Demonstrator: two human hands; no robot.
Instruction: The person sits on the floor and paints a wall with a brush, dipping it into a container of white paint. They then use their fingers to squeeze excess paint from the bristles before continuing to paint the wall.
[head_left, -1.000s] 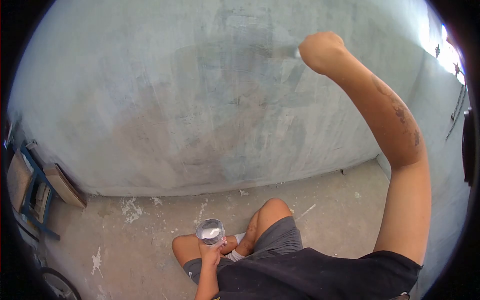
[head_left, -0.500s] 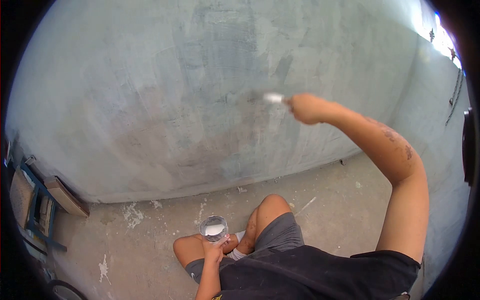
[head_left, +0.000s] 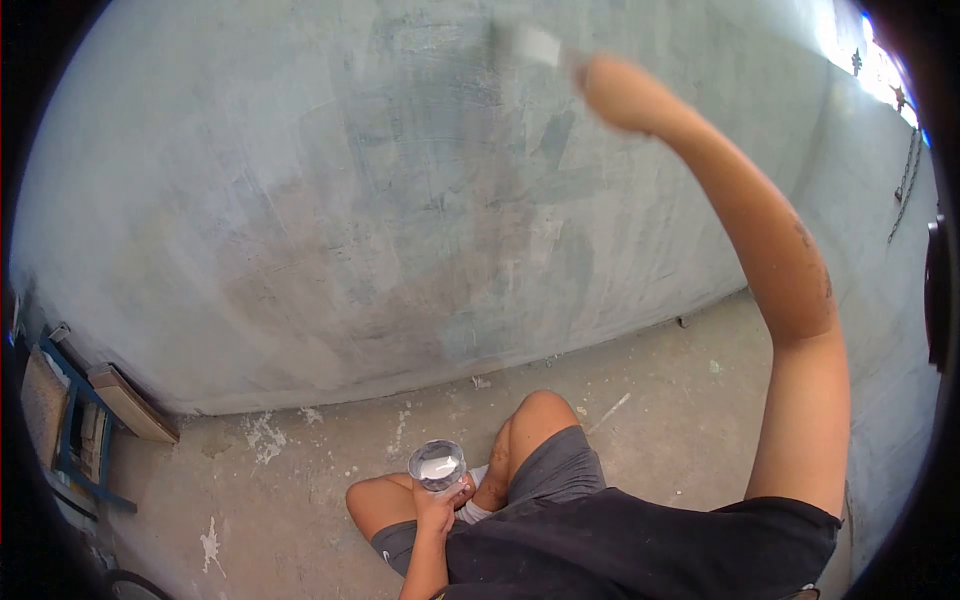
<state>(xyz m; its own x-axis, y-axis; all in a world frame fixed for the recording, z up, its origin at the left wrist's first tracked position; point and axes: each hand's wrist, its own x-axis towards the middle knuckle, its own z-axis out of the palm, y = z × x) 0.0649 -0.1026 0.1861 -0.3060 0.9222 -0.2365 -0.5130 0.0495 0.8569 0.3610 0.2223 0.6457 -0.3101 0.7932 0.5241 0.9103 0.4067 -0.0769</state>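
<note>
High against the grey-green wall [head_left: 400, 200], my right hand [head_left: 620, 95] is closed around the handle of a paintbrush [head_left: 538, 46]. The brush points left and is smeared by motion; its pale band shows, and its dark bristle end overlaps the wall. Down by my crossed legs, my left hand [head_left: 434, 508] grips a small round tub [head_left: 413, 463] from below and the side. White paint [head_left: 438, 467] lies inside the tub, and its inner wall looks streaked with grey.
White splatters [head_left: 265, 438] mark the concrete floor [head_left: 300, 520]. A blue-framed item [head_left: 68, 425] and a brown board [head_left: 132, 403] lean at the left, above part of a wheel [head_left: 135, 585]. Chains [head_left: 905, 190] hang on the right wall below a bright opening.
My right hand has swept the paintbrush upward along the wall, raising the forearm. My left hand and the tub have shifted only slightly right and down.
</note>
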